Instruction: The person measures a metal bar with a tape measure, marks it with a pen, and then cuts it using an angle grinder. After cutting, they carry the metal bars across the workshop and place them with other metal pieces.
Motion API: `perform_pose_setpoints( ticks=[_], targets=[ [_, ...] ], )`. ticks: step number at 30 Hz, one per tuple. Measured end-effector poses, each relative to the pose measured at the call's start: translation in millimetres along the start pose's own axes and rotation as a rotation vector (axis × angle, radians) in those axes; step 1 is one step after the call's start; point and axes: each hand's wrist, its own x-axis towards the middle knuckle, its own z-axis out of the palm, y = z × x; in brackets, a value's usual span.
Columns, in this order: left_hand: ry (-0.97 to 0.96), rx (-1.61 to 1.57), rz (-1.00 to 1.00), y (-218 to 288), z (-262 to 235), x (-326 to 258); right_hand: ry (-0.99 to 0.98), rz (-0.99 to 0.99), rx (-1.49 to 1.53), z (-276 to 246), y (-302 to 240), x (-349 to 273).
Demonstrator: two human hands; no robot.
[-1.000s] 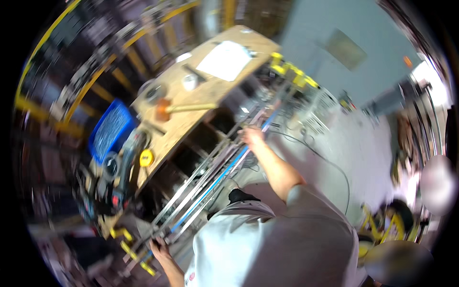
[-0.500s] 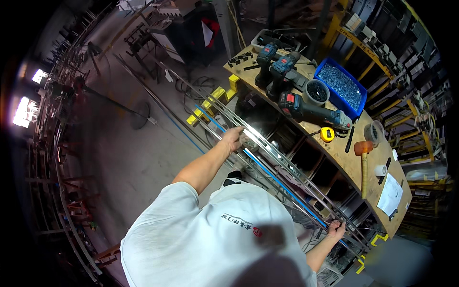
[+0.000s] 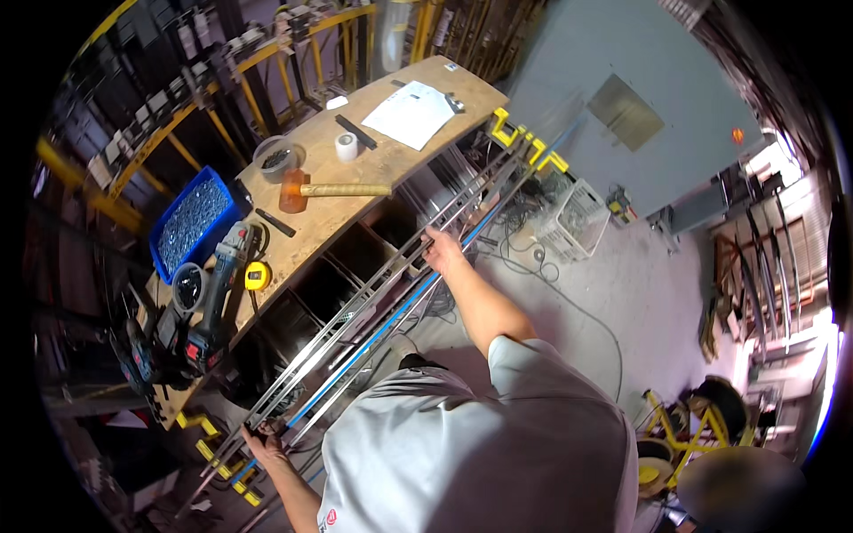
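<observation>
I have a bundle of long metal bars (image 3: 382, 306) in front of me, silver ones with a blue one among them, lying along the front edge of the wooden counter (image 3: 391, 164) and resting on yellow brackets (image 3: 524, 142) at the far end and more yellow brackets (image 3: 209, 444) at the near end. My right hand (image 3: 442, 250) is out at arm's length on the upper part of the bundle, its fingers (image 3: 429, 238) curled over a silver bar. My left hand (image 3: 262, 437) is down at the near end of the same bundle, its fingers closed around the bar ends just beside the lower yellow brackets. Both hands are grasping the bars, well apart from each other.

On the counter behind the bars lies a mallet (image 3: 329, 189) with an orange head and a wooden handle, beside a round tub (image 3: 277, 160) of dark small parts. Near them stand a roll of white tape (image 3: 346, 147), a black flat tool (image 3: 355, 131) and a white sheet of paper (image 3: 410, 114). Further left sit a blue bin of screws (image 3: 191, 222), a yellow tape measure (image 3: 258, 275), an angle grinder (image 3: 222, 275) and cordless drills (image 3: 138, 355).

Beyond the far end of the bars, a white crate (image 3: 573, 218) sits on the concrete floor (image 3: 622, 293) among loose cables, in front of a large grey cabinet (image 3: 622, 98).
</observation>
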Motion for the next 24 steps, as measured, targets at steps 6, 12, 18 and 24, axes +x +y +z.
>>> perform_pose_setpoints(
  ticks=[6, 12, 18, 24],
  targets=[
    [0.061, 0.138, -0.058, 8.2, 13.9, -17.3, 0.069, -0.039, 0.014, 3.9, 7.5, -9.3],
    [0.236, 1.392, 0.812, 10.0, 16.5, -68.3, 0.632, -0.736, -0.918, 7.7, 14.0, -28.2],
    [-0.944, 1.815, 1.230, 0.2, 124.5, -67.3, -0.438, -0.934, -2.003, 68.1, -27.7, -100.7],
    [-0.802, 1.752, 0.808, 5.8, 128.8, -72.9, -0.693, -1.012, -2.079, 72.4, -29.4, -89.5]
  ],
)
